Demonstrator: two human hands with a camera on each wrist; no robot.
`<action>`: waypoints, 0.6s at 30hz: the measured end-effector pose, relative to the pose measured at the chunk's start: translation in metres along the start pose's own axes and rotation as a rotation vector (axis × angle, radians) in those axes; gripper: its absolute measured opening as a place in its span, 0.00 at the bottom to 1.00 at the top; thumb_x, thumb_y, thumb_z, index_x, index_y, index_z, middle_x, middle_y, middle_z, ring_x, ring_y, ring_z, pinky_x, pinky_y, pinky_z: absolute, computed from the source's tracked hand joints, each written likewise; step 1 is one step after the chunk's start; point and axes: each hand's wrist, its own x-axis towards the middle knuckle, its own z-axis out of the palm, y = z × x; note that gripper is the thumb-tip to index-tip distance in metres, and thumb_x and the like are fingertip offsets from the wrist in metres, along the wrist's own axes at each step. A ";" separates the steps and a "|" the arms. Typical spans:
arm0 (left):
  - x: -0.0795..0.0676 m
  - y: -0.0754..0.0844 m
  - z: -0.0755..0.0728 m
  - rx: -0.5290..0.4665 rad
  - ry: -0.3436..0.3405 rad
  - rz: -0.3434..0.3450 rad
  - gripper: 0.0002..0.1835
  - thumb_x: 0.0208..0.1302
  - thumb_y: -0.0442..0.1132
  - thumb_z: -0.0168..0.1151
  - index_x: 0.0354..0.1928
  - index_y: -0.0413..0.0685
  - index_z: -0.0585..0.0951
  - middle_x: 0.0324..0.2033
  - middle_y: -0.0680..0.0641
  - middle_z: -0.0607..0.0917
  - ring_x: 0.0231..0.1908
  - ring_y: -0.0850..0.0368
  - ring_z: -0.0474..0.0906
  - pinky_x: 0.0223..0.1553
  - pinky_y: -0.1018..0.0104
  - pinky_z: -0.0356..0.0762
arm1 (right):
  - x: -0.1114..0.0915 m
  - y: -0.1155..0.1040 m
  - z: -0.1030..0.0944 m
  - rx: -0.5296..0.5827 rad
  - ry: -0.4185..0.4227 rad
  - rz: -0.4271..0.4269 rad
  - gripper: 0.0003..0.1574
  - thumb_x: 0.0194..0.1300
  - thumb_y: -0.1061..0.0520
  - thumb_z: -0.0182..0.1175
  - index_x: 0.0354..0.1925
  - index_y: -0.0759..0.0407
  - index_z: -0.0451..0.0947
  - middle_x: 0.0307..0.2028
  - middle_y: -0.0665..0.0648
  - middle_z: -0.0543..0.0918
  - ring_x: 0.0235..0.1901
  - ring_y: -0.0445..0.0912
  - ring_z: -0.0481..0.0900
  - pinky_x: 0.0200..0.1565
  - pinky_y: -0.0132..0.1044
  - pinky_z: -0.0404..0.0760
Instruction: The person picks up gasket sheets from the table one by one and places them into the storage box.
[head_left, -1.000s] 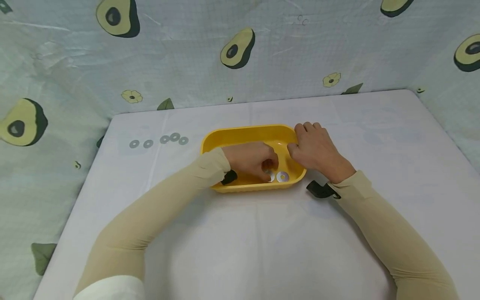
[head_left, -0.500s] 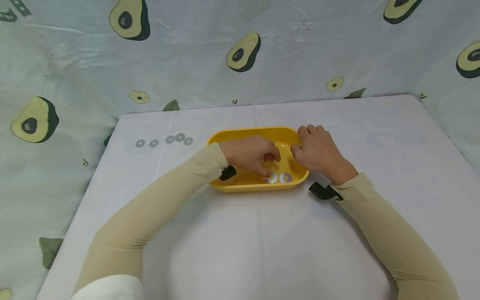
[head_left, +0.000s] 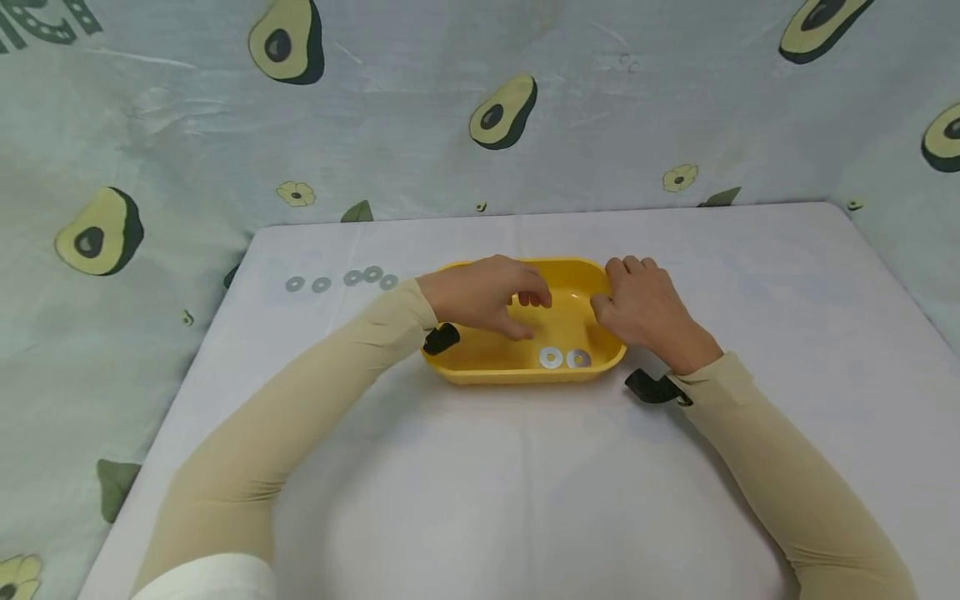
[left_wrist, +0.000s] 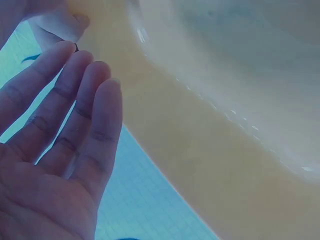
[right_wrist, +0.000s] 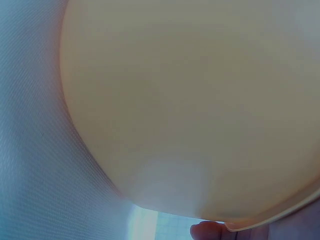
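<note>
A yellow tray [head_left: 525,377] stands on the white table. Two flat metal washers lie inside it near the front wall, one silver washer [head_left: 551,357] left of a second washer [head_left: 578,358]. My left hand [head_left: 486,293] hovers over the tray's left half, thumb and fingers apart, holding nothing. In the left wrist view its fingers [left_wrist: 105,115] are extended beside the tray wall. At the right end, my right hand [head_left: 648,310] grips the rim, thumb on the inner side. The right wrist view shows the tray's outer wall [right_wrist: 190,100] and fingertips [right_wrist: 207,231] at its rim.
Several grey washers [head_left: 353,277] lie in a loose row on the table, left of the tray. Behind the table hangs a pale cloth [head_left: 420,125] printed with avocados. White tabletop [head_left: 487,483] stretches in front of the tray.
My left hand has lifted from the washers and moved back and left, its fingers spreading; the left washer is now uncovered. The right hand keeps its grip. The head view has shifted slightly.
</note>
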 end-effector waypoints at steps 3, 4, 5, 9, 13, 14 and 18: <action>-0.008 -0.004 -0.001 -0.010 0.023 -0.012 0.21 0.65 0.42 0.70 0.57 0.42 0.83 0.54 0.43 0.86 0.53 0.48 0.81 0.60 0.59 0.80 | 0.000 0.000 0.000 0.006 -0.005 0.001 0.29 0.69 0.52 0.41 0.56 0.75 0.70 0.45 0.70 0.76 0.44 0.62 0.69 0.50 0.55 0.71; -0.010 -0.005 -0.001 -0.012 0.032 -0.016 0.21 0.65 0.42 0.70 0.57 0.42 0.83 0.53 0.43 0.86 0.53 0.48 0.81 0.60 0.58 0.80 | 0.000 0.000 0.000 0.009 -0.005 0.002 0.29 0.69 0.53 0.41 0.56 0.75 0.70 0.44 0.70 0.76 0.44 0.62 0.69 0.50 0.56 0.71; -0.013 -0.007 -0.001 -0.014 0.042 -0.022 0.21 0.66 0.43 0.69 0.57 0.42 0.83 0.53 0.43 0.86 0.53 0.48 0.81 0.60 0.59 0.80 | 0.000 0.000 0.000 0.012 -0.007 0.002 0.29 0.69 0.53 0.41 0.56 0.75 0.70 0.44 0.70 0.75 0.44 0.62 0.69 0.51 0.56 0.71; -0.023 -0.010 -0.004 -0.026 0.099 -0.039 0.20 0.66 0.44 0.70 0.56 0.43 0.83 0.53 0.44 0.86 0.53 0.47 0.81 0.59 0.59 0.79 | 0.000 0.001 0.001 0.020 -0.013 0.003 0.30 0.69 0.52 0.41 0.56 0.75 0.69 0.45 0.70 0.75 0.45 0.63 0.69 0.52 0.57 0.71; -0.034 -0.012 -0.009 -0.050 0.169 -0.066 0.20 0.66 0.45 0.70 0.56 0.44 0.84 0.53 0.44 0.86 0.53 0.49 0.80 0.61 0.57 0.79 | 0.000 0.001 0.001 0.023 -0.016 0.002 0.30 0.70 0.52 0.40 0.57 0.75 0.69 0.45 0.70 0.75 0.46 0.63 0.69 0.53 0.58 0.71; -0.036 -0.013 -0.010 -0.052 0.187 -0.072 0.20 0.66 0.45 0.70 0.56 0.44 0.84 0.53 0.44 0.86 0.53 0.49 0.80 0.60 0.57 0.79 | 0.000 0.001 0.001 0.023 -0.015 0.002 0.30 0.70 0.52 0.40 0.57 0.75 0.69 0.45 0.70 0.75 0.46 0.63 0.69 0.53 0.58 0.71; -0.048 -0.017 -0.013 -0.057 0.261 -0.094 0.18 0.67 0.45 0.69 0.55 0.46 0.85 0.53 0.45 0.87 0.53 0.49 0.80 0.58 0.57 0.81 | 0.001 0.001 0.001 0.021 -0.016 0.001 0.30 0.70 0.52 0.40 0.56 0.75 0.69 0.45 0.70 0.75 0.46 0.63 0.69 0.53 0.58 0.71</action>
